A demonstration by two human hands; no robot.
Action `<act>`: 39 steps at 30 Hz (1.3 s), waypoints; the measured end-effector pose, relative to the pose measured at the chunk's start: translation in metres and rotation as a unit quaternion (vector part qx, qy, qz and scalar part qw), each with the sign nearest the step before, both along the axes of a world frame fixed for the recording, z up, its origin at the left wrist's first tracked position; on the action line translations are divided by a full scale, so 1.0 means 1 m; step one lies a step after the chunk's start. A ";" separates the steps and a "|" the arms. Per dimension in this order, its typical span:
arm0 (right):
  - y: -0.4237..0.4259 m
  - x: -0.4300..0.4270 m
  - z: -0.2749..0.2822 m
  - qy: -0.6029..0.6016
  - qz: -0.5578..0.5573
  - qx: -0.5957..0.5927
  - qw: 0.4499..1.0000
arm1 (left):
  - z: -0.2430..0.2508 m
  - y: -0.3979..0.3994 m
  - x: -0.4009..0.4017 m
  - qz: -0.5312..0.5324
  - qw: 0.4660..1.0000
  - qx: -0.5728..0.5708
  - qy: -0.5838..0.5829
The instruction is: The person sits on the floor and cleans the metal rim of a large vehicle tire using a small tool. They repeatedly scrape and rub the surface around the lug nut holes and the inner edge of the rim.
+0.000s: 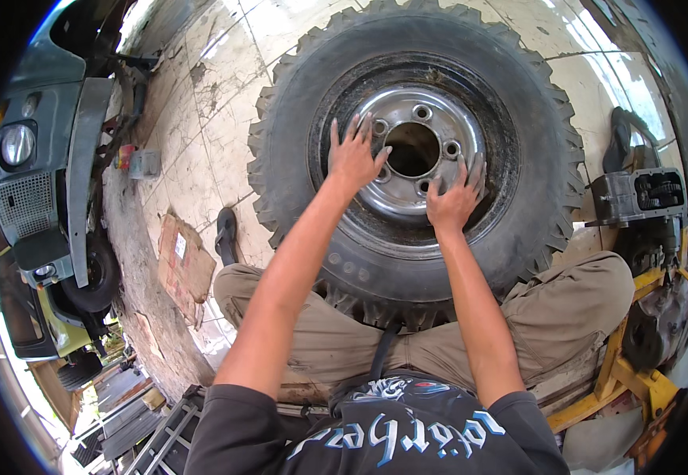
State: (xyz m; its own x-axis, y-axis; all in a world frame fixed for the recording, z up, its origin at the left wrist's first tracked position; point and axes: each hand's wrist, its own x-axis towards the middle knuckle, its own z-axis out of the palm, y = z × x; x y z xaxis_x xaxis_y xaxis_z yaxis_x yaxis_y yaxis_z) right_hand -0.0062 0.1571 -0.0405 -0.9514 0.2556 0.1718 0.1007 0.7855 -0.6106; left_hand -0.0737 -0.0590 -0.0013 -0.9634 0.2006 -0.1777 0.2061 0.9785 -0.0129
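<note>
A large off-road tire with chunky tread lies flat on the floor between my bent legs. Inside its opening sits a shiny steel wheel rim, with several lug holes around a round centre bore. My left hand rests on the rim's left side, fingers spread and the thumb towards the bore. On the lower right of the rim lies my right hand, its fingers stretched apart towards the rim's outer edge. Neither hand closes around anything. Whether the rim is seated against the tire's bead cannot be told.
Flattened cardboard and a sandal lie left on the tiled floor. Beyond stands a parked vehicle. At right are an open metal gearbox housing, a yellow metal stand and another sandal.
</note>
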 end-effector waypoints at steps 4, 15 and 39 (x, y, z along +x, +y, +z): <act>0.007 0.001 -0.001 -0.006 -0.013 0.005 1.000 | 0.001 0.000 0.017 -0.005 0.999 -0.003 -0.035; 0.003 0.002 -0.001 -0.017 -0.012 0.003 1.000 | -0.011 0.020 0.022 0.043 0.998 -0.021 0.032; 0.008 0.001 0.000 0.007 -0.009 0.015 1.000 | -0.006 0.017 0.047 0.052 0.998 -0.042 -0.008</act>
